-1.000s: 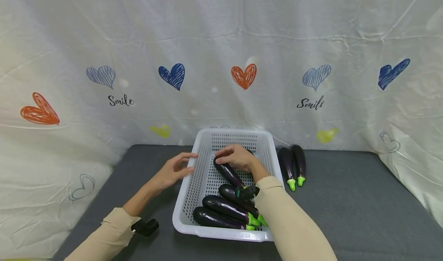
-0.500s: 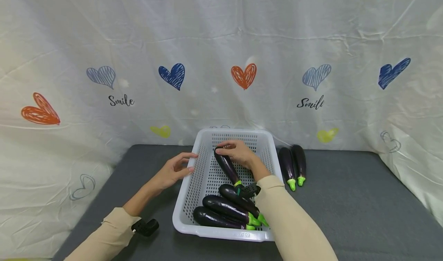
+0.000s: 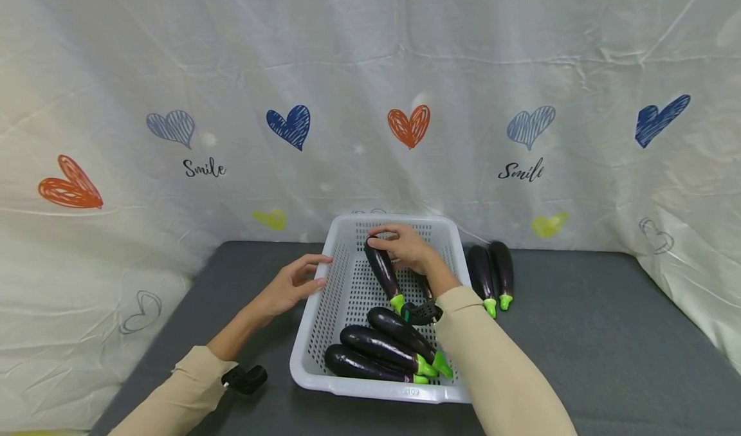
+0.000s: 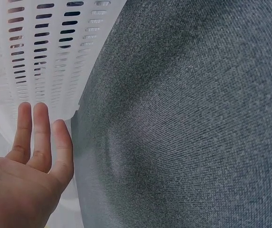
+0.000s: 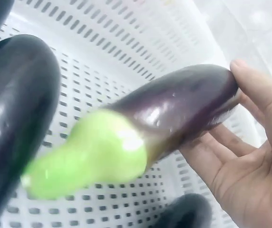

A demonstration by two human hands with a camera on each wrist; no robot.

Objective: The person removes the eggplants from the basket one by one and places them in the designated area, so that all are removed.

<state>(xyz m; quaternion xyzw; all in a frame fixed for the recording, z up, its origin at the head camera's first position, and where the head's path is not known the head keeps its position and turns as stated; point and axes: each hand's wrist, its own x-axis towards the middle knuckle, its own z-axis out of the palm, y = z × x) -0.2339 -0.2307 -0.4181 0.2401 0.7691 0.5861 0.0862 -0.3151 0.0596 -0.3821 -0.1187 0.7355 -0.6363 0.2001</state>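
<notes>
My right hand [image 3: 408,249] holds a dark purple eggplant [image 3: 382,270] by its rounded far end, inside the white slotted basket [image 3: 370,390]. Its green stem end points towards me. In the right wrist view, the thumb and fingers of that hand [image 5: 250,175] grip the eggplant [image 5: 188,97] from opposite sides, with the green cap [image 5: 98,152] nearest the camera. At the basket's left rim is my left hand [image 3: 286,287], fingertips right at the edge. The left wrist view has this hand [image 4: 26,180] with extended fingers beside the slotted wall [image 4: 45,47].
Three eggplants [image 3: 384,346] lie at the basket's near end, and another [image 3: 426,288] is partly hidden by my right forearm. Two more eggplants [image 3: 491,275] lie on the grey table [image 3: 579,333] just right of the basket. A white curtain [image 3: 347,185] with printed hearts hangs behind.
My right hand has moved away from me and slightly right, bringing the eggplant's rounded end with it. The left hand stays at the rim.
</notes>
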